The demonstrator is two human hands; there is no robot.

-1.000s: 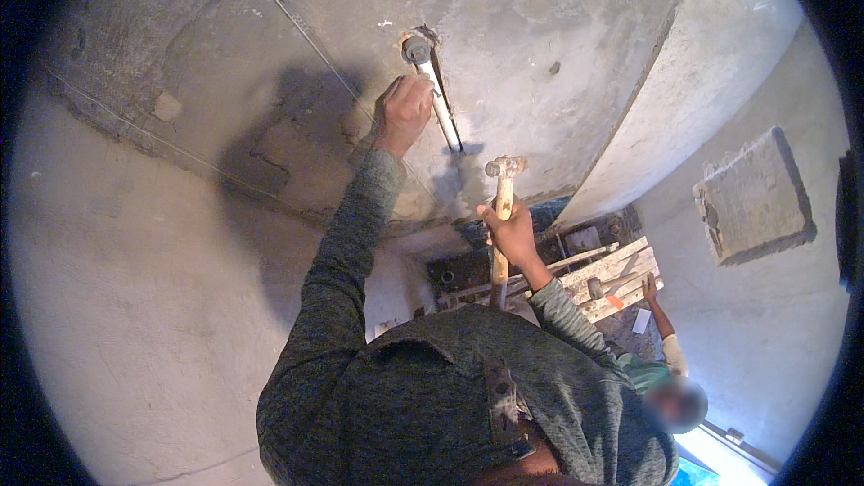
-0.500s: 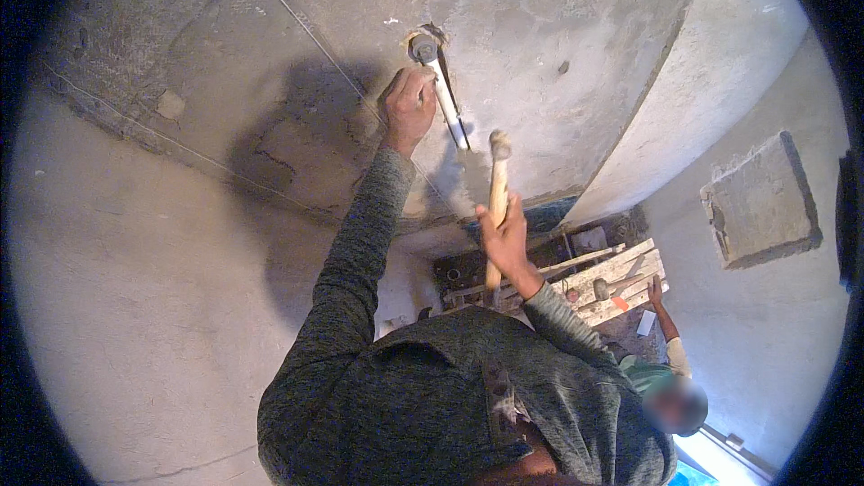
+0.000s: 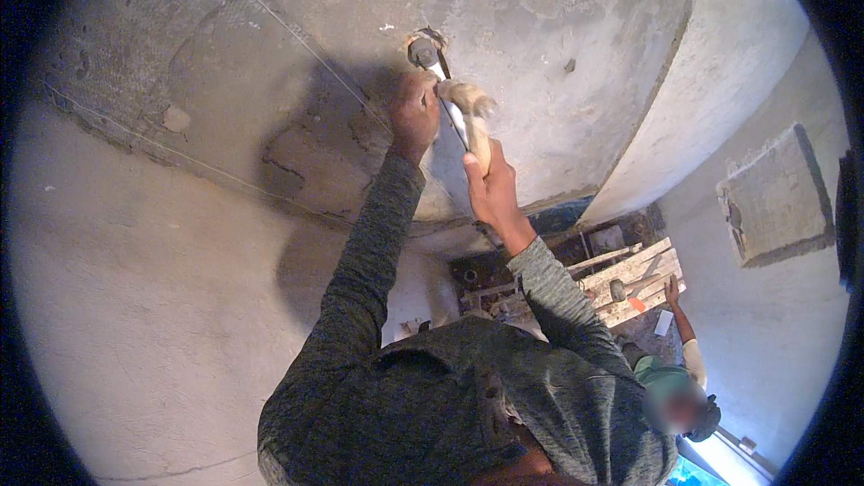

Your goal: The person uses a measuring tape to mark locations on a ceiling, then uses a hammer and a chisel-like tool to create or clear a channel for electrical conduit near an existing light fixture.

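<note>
Overhead, my left hand is closed up against the grey ceiling surface, beside a white tube. What its fingers grip, if anything, is hidden. A round grey fitting sits at the tube's far end, by a ragged hole, and a thin dark line runs along the tube. In my right hand is a hammer with a pale wooden handle, gripped high up. Its head is slightly blurred and overlaps the tube, close to my left fingers; whether it touches them or anything there I cannot tell.
A thin cord crosses the ceiling surface left of my hand. Below right, wooden planks carry a mallet-like tool, and another person's hand touches their edge. A raised square panel juts from the right wall.
My right hand has lifted the hammer up and left, bringing its head from below the tube to beside my left hand. My left hand stays by the tube.
</note>
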